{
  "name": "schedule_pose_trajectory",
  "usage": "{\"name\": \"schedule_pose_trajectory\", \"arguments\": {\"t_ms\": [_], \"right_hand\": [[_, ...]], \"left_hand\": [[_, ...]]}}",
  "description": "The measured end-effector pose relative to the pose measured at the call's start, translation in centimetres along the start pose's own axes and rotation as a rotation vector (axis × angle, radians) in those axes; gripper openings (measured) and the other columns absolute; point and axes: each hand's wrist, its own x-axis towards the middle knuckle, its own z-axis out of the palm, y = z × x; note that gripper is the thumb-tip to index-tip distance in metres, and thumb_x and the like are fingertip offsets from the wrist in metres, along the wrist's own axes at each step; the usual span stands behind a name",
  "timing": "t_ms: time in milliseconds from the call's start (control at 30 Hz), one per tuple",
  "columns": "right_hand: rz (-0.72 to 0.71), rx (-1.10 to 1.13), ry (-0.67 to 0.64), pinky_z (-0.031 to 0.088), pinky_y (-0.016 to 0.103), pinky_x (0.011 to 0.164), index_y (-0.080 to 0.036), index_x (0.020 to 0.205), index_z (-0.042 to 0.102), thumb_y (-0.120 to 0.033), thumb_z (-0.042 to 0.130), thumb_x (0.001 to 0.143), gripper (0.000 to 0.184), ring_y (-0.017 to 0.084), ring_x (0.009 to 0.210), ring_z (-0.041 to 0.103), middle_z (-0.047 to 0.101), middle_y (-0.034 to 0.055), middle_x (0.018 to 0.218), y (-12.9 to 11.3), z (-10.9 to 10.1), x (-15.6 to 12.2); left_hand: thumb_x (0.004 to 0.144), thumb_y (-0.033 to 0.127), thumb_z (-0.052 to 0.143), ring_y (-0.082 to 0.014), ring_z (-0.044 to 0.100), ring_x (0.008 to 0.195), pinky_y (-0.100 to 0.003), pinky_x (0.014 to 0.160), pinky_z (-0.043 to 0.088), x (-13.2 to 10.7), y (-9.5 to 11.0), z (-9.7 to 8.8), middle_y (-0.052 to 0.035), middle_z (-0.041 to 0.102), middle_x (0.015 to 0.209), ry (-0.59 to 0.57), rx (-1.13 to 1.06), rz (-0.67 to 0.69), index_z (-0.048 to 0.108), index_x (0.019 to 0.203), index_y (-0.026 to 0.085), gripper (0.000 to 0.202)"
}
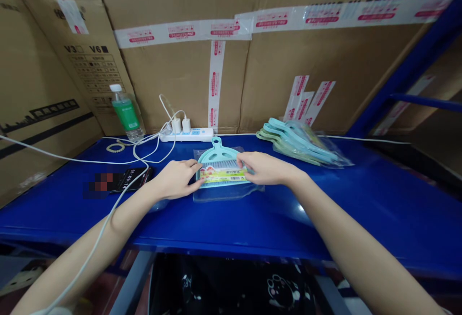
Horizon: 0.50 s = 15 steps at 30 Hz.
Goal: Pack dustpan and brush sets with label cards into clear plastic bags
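A light blue dustpan (210, 156) lies flat on the blue table, its handle pointing away from me. A small brush with grey-blue bristles (220, 164) sits in it, under a yellow-green printed label card (220, 174). Clear plastic film (224, 193) spreads beneath and around the dustpan. My left hand (179, 178) grips the dustpan's left edge beside the card, thumb nearer me and fingers beyond. At the card's right end, my right hand (267, 167) has its bent fingers and thumb closed on the card; the exact contact is partly hidden.
Bagged blue and green dustpans (299, 141) are piled at the back right. A power strip (195, 134) with chargers, a green-labelled bottle (126, 115) and a phone (135, 179) stand or lie leftward. A white cable (119, 204) crosses over my left forearm. Cardboard (173, 74) walls the back.
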Motion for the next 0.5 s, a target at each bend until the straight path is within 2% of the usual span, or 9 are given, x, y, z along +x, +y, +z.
{"name": "schedule_pose_trajectory", "arguments": {"t_ms": [100,167,367,500], "right_hand": [[-0.012,0.072,-0.059,0.028,0.026,0.053,-0.019,0.078,0.05,-0.01,0.043,0.066,0.017,0.013,0.054,0.042,0.046,-0.0025,0.058,-0.3,-0.1,0.1],[-0.028,0.117,-0.073,0.028,0.025,0.053,-0.019,0.077,0.048,-0.007,0.043,0.066,0.017,0.012,0.051,0.04,0.043,-0.0049,0.054,-0.6,-0.3,0.1],[-0.064,0.112,-0.105,0.028,0.025,0.052,-0.02,0.069,0.044,-0.008,0.048,0.067,0.013,0.011,0.051,0.04,0.046,-0.0049,0.054,-1.1,-0.2,0.1],[-0.063,0.073,-0.12,0.027,0.025,0.052,-0.021,0.07,0.045,-0.022,0.053,0.075,0.009,0.012,0.052,0.043,0.049,-0.003,0.057,-1.3,0.2,0.3]], "left_hand": [[0.089,0.04,0.034,-0.0251,0.064,0.096,-0.036,0.077,0.052,-0.1,0.0,-0.1,-0.0137,0.063,0.114,-0.002,-0.006,0.007,0.056,0.12,0.011,0.048],[0.088,0.038,0.036,-0.0249,0.064,0.096,-0.036,0.077,0.052,-0.1,0.1,-0.2,-0.013,0.063,0.114,-0.009,-0.013,0.014,0.056,0.12,0.011,0.047],[0.086,0.037,0.038,-0.0241,0.061,0.092,-0.035,0.073,0.052,-0.3,0.3,-0.7,-0.012,0.063,0.107,0.023,0.047,0.016,0.062,0.112,0.014,0.042],[0.088,0.032,0.038,-0.0229,0.058,0.096,-0.033,0.073,0.051,-0.3,0.3,-0.5,-0.0111,0.059,0.11,0.095,0.006,0.124,0.063,0.11,0.017,0.037]]}}
